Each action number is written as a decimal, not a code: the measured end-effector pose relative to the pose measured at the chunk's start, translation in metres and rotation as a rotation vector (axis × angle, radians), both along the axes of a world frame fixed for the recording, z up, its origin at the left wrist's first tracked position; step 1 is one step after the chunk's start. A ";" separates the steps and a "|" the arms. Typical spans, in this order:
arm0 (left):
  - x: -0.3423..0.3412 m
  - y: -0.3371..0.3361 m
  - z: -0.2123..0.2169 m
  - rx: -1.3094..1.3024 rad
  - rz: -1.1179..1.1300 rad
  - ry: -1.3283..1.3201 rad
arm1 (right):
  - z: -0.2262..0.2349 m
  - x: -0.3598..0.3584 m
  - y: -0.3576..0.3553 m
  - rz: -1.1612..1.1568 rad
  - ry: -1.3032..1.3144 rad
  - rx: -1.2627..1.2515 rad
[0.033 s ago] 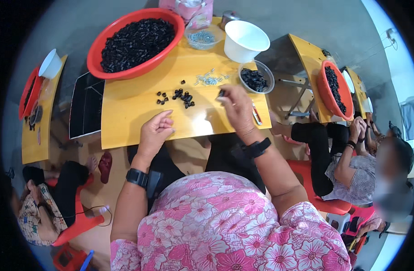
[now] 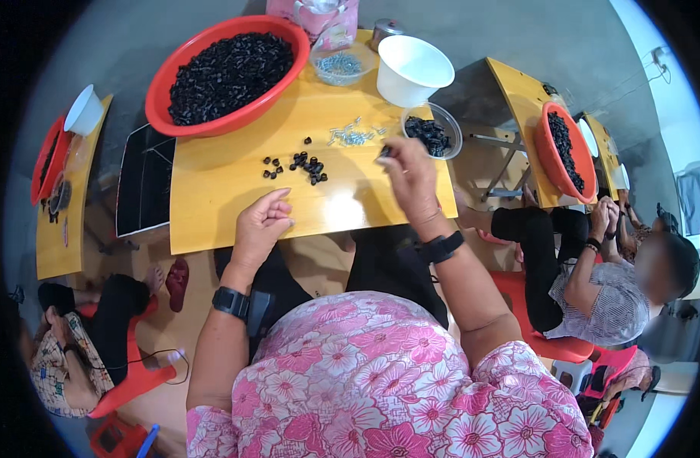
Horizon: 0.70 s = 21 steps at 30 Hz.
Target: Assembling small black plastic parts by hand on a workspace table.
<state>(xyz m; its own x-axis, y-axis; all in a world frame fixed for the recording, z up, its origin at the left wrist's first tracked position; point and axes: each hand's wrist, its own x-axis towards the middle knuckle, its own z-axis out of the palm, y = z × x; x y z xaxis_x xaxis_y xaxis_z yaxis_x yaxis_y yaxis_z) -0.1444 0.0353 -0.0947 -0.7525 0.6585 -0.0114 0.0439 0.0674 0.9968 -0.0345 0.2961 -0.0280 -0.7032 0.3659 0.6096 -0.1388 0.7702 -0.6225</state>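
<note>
My right hand is above the right part of the yellow table, fingertips pinching a small black plastic piece. It is beside a clear round tub of black plastic pieces. My left hand rests near the table's front edge, fingers loosely bent, thumb apart, and nothing visible between them. Beyond it lie several small black ring-like pieces in loose groups. A scatter of small silver metal pins or screws lies farther back, left of the tub.
At the back left stands a large red basin heaped with black pieces. A clear bowl of metal parts and a white bucket stand beside it. People sit at neighbouring tables on both sides.
My right hand has shifted slightly to the right, toward the clear tub, with the black piece still in its fingertips. My left hand stays in place.
</note>
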 end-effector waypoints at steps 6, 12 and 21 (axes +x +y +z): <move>-0.001 0.006 0.007 -0.054 0.018 -0.011 | 0.001 -0.002 0.093 -0.318 -0.051 0.308; 0.000 0.007 0.009 -0.072 0.019 -0.005 | 0.011 -0.013 0.083 -0.422 -0.171 0.263; 0.003 0.007 0.011 -0.055 0.050 -0.018 | -0.038 -0.046 -0.001 0.036 -0.210 0.052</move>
